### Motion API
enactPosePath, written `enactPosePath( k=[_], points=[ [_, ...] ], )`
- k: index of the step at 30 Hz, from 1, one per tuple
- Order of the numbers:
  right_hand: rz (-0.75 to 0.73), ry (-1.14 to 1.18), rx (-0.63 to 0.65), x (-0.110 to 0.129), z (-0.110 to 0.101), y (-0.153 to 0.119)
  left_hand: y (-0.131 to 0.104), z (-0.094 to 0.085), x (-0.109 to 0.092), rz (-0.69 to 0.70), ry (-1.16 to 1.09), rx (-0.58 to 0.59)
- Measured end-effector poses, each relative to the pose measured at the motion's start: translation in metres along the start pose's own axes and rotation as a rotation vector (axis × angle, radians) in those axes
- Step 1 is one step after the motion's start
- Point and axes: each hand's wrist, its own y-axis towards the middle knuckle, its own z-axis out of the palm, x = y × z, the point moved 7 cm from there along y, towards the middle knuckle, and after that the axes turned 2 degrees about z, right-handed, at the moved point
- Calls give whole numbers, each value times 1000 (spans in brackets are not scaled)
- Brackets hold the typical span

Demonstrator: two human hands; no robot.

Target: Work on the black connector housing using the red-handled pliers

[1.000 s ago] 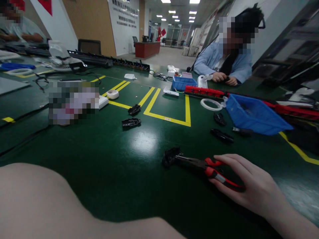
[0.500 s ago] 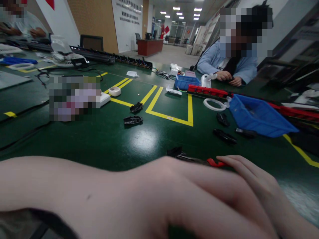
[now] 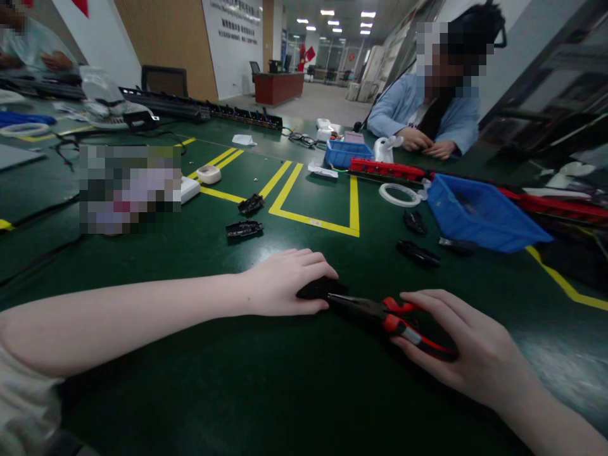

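Note:
On the green table, my left hand [image 3: 289, 282] is closed round a black plastic part [image 3: 314, 289], which it partly covers. My right hand [image 3: 470, 342] grips the red-handled needle-nose pliers [image 3: 399, 323], their jaws pointing left. The tip of the pliers lies at the right end of the black part; whether the jaws pinch it I cannot tell. Beyond my left hand lie two more black parts, an upper one [image 3: 251, 204] and a lower one [image 3: 244, 229]. Further black pieces [image 3: 418, 253] rest ahead of my right hand.
At the right stands a blue bin [image 3: 484, 215] beside a red strip [image 3: 394, 170] and a white ring [image 3: 399, 195]. Yellow tape [image 3: 313, 221] marks the table [image 3: 213, 392]. A tape roll [image 3: 209, 175] lies left of centre. A co-worker in a blue sleeve [image 3: 394, 117] sits across.
My left hand and forearm, which crossed close in front of the camera, have drawn back to the left. The left hand now grips the black part, and the pliers show in full. The view has shifted slightly.

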Motion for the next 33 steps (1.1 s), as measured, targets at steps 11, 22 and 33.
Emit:
enactPosePath(
  k=[11, 22, 33],
  points=[
    [-15, -29, 2, 1, 0, 0, -5, 0, 0, 55, 72, -6],
    [-3, -13, -6, 0, -6, 2, -2, -1, 7, 24, -36, 36],
    [-15, -43, -2, 2, 0, 1, 0, -2, 7, 17, -92, 19]
  ],
)
